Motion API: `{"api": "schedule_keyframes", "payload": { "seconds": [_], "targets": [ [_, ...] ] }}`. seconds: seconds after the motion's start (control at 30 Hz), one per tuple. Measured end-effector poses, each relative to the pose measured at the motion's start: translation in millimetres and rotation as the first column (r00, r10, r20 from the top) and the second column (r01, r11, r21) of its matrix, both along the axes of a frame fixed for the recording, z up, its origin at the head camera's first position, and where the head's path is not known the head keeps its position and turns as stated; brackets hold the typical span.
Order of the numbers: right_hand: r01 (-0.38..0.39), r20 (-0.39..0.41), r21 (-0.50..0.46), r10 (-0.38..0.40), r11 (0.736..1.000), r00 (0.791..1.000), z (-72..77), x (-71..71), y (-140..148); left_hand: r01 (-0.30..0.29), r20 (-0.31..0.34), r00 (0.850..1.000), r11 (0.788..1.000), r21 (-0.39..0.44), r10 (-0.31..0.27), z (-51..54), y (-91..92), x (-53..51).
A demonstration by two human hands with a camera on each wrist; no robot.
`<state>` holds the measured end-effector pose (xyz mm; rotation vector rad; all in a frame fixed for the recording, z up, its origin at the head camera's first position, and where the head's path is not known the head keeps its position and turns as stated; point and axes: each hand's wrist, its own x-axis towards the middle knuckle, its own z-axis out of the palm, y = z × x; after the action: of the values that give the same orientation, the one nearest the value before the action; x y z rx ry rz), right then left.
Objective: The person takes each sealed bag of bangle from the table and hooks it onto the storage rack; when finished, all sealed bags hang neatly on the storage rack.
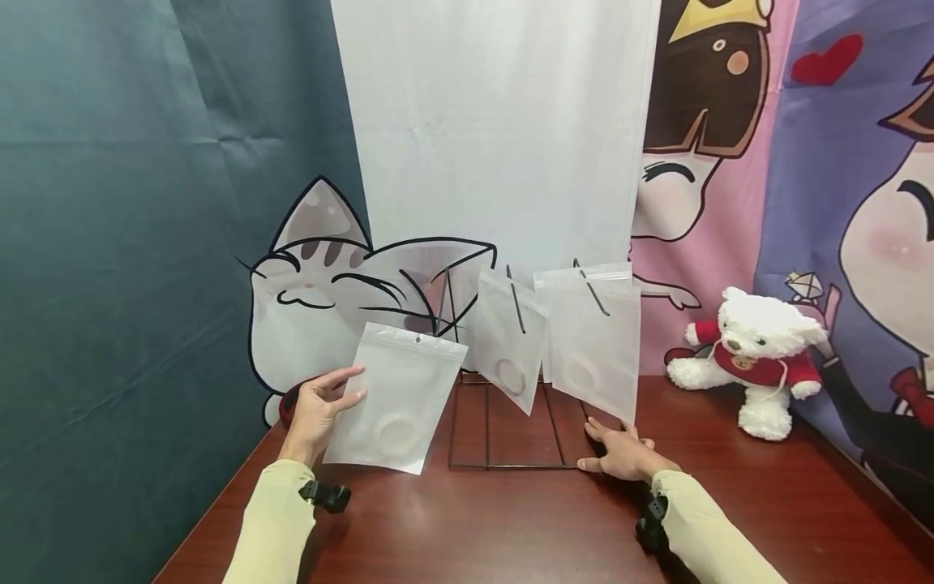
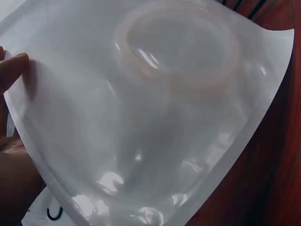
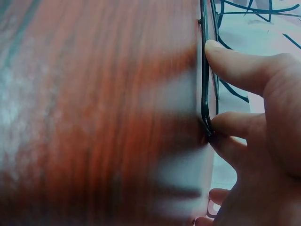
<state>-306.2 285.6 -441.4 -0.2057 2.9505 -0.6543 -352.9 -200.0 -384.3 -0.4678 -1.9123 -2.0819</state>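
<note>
A translucent white zip bag (image 1: 409, 381) with a round ring-shaped item (image 1: 397, 436) inside hangs upright from my left hand (image 1: 317, 414), which pinches its left edge. Close up in the left wrist view, the bag (image 2: 141, 127) fills most of the frame. Behind it stands a black wire rack (image 1: 511, 467). A similar bag (image 1: 503, 341) hangs on its middle hook (image 1: 516, 304), and another (image 1: 594, 341) on the right hook (image 1: 591, 290). My right hand (image 1: 623, 453) presses the rack's front right corner with thumb and fingers spread, as the wire (image 3: 205, 84) in the right wrist view shows.
A white teddy bear (image 1: 762, 357) in a red top sits at the back right of the brown wooden table (image 1: 467, 527). Behind the table hang a green curtain (image 1: 109, 203), a white cloth (image 1: 496, 122) and printed cartoon cloths (image 1: 795, 178).
</note>
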Motion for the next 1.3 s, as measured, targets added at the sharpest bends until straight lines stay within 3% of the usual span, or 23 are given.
{"api": "schedule_keyframes", "payload": {
  "seconds": [0.17, 0.47, 0.83, 1.0, 1.3],
  "targets": [
    [0.000, -0.008, -0.001, 0.000, 1.000, 1.000, -3.0, -0.6, 1.4, 0.085, -0.064, 0.994, 0.996, 0.028, -0.083, 3.5, 2.7, 7.9],
    [-0.013, -0.004, -0.004, 0.013, 1.000, 1.000, -0.5, 1.0, 0.0, 0.158, -0.154, 0.976, 0.987, 0.010, -0.154, 8.6, 13.2, 20.5],
    [-0.005, 0.006, -0.016, 0.005, 1.000, 1.000, -2.1, 1.3, 1.6, 0.250, -0.162, 0.955, 0.968, -0.017, -0.250, 26.8, 27.2, 32.3],
    [-0.010, 0.003, -0.002, 0.010, 1.000, 1.000, -1.2, 2.0, 1.2, 0.215, -0.158, 0.965, 0.976, 0.015, -0.210, 30.3, 31.9, 32.4],
    [-0.015, -0.002, 0.014, 0.015, 1.000, 1.000, -2.8, 0.9, 1.5, 0.162, -0.185, 0.973, 0.977, 0.140, -0.134, 22.7, 35.2, 27.9]
  ]
}}
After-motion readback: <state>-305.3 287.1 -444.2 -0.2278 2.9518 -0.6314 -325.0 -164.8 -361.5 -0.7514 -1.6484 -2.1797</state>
